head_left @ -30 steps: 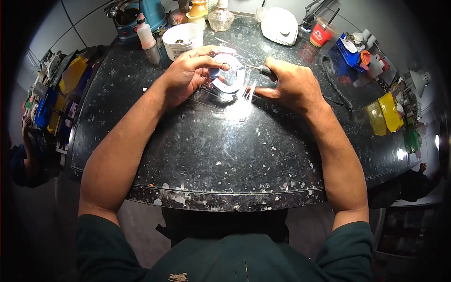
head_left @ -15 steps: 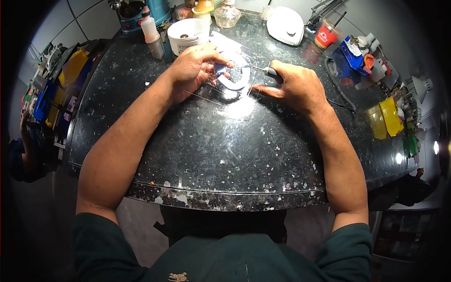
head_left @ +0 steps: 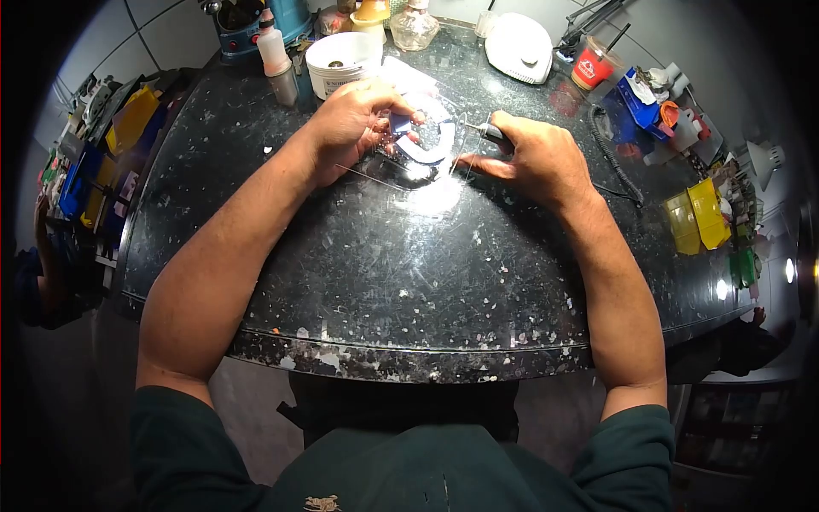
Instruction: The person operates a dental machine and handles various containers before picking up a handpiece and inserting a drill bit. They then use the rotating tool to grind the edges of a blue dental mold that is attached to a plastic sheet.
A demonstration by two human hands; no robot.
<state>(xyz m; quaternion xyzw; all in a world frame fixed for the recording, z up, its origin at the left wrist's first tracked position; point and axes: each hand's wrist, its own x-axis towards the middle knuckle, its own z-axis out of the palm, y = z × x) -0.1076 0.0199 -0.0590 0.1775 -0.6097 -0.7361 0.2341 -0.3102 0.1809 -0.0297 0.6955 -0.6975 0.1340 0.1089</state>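
A clear plastic sheet [head_left: 375, 177] with a raised, shiny ring-like shape [head_left: 436, 152] is held over the dark worktop under bright light. My left hand [head_left: 363, 119] grips its left side, the thumb and fingers closed around the edge. In my right hand [head_left: 542, 154] is a slim rotary handpiece [head_left: 492, 131], its thin metal tip pointing left at the sheet's right edge. The right thumb reaches toward the sheet's lower right corner. Glare hides part of the raised shape.
A white tub [head_left: 343, 53], a squeeze bottle [head_left: 272, 47] and a glass jar [head_left: 415, 30] stand at the back left. Behind right are a white rounded device [head_left: 519, 49], a red cup [head_left: 592, 64] and a coiled cord [head_left: 616, 158]. People show at both sides.
Both hands, the sheet and the handpiece stay almost in place. The whole view shifts very slightly.
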